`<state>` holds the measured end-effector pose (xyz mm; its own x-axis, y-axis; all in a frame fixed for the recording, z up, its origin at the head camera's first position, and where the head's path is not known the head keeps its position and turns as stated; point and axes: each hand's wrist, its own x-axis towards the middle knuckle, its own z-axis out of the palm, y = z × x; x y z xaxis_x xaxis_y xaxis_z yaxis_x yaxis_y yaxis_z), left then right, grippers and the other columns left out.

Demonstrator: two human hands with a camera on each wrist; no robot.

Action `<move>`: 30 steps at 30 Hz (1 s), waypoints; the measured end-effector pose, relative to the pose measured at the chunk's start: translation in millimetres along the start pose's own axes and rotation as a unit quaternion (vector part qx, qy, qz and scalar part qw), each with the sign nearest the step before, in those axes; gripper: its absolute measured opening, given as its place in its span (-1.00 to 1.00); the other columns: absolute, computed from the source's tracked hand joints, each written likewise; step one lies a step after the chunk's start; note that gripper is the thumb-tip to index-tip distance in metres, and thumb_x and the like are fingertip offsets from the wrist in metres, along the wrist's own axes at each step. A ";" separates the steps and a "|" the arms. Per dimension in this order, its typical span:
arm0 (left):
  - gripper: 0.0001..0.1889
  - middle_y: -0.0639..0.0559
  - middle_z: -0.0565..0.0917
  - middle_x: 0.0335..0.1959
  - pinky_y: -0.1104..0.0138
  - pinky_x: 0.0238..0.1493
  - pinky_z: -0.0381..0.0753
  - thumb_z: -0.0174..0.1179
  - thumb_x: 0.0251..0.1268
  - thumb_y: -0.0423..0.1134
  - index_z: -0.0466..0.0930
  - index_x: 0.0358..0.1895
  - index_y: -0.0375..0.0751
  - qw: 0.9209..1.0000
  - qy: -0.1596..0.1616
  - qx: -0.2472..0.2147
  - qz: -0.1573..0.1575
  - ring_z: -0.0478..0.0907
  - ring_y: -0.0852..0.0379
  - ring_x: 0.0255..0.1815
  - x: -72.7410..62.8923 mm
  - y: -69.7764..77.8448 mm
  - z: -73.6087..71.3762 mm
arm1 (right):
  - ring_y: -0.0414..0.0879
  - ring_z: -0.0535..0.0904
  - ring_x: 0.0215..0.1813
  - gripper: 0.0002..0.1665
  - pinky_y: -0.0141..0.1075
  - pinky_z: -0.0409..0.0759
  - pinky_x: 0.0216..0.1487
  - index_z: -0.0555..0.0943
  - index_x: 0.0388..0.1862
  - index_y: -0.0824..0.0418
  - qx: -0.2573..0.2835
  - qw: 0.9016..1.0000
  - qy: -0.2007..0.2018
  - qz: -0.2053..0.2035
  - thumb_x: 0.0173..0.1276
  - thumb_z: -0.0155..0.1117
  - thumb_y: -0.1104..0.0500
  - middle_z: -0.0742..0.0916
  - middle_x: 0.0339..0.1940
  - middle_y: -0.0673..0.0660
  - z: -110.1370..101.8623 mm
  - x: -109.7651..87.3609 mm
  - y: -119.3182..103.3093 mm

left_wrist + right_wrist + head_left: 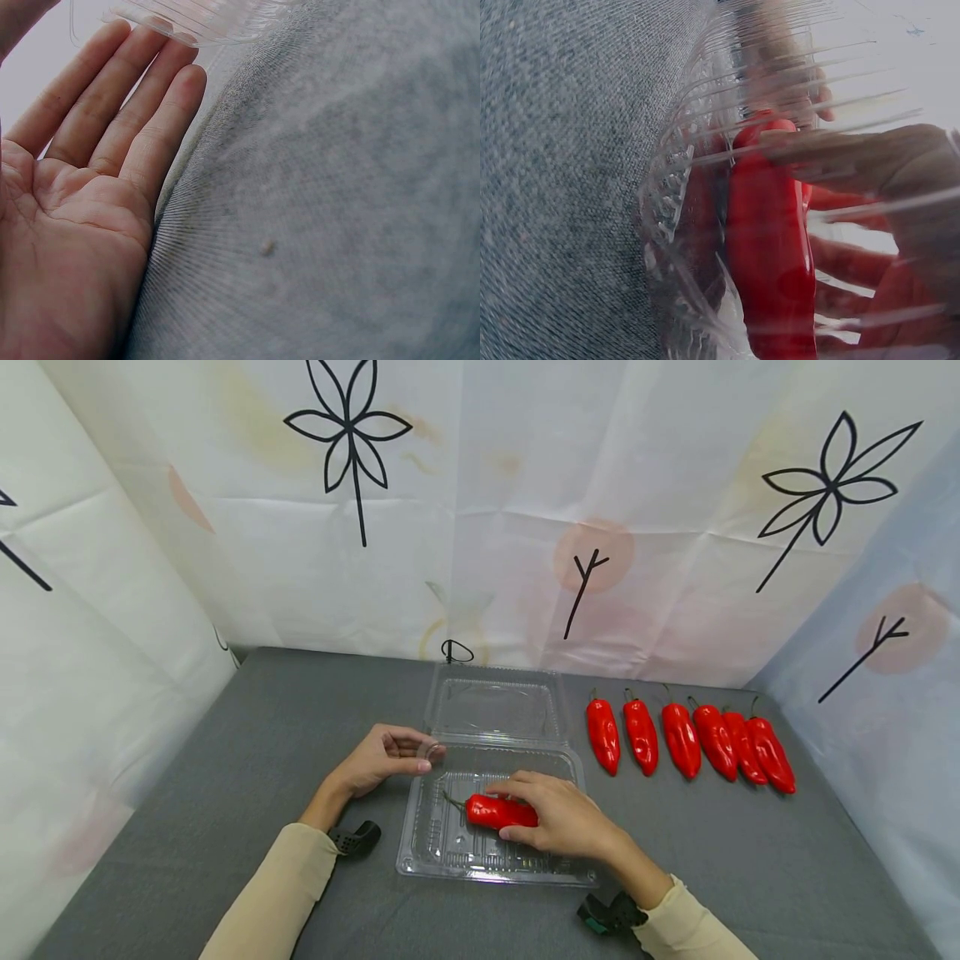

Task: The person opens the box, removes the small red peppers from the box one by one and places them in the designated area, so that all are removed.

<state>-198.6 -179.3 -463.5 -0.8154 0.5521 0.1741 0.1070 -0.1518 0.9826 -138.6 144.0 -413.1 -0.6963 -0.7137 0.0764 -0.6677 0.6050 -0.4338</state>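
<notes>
A clear plastic clamshell container (495,868) stands on the grey surface with its lid folded back. Inside its base lies a red pepper (495,812), stem toward the left. My right hand (558,814) holds this pepper from above, thumb on the near side and fingers on the far side. In the right wrist view the pepper (769,240) shows through the container's clear wall. My left hand (382,762) is at the container's left side, near the hinge. The left wrist view shows its fingers (112,112) nearly straight, tips at the plastic rim (180,37).
Several more red peppers (681,742) lie in a row to the right of the container, stems pointing away. The open lid (495,706) lies behind the base. Patterned white cloth (480,527) hangs at the back and sides of the grey table (322,693).
</notes>
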 end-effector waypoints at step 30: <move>-0.52 -0.42 0.68 0.06 0.20 0.08 0.68 0.43 0.22 -0.41 0.54 0.11 -0.67 1.000 0.000 0.005 0.001 0.70 -0.06 0.10 0.1 0.8 0.2 | -0.25 0.56 -0.11 -0.43 -0.28 0.60 -0.11 0.65 0.24 0.01 0.079 0.997 0.024 0.001 0.24 0.55 0.02 0.68 -0.05 -0.14 -3.5 1.3 1.2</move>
<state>-198.5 -179.2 -462.7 -0.8150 0.5521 0.1757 0.1139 -0.1446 0.9829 -141.3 145.0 -410.4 -0.7117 -0.6927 0.1169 -0.6196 0.5405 -0.5691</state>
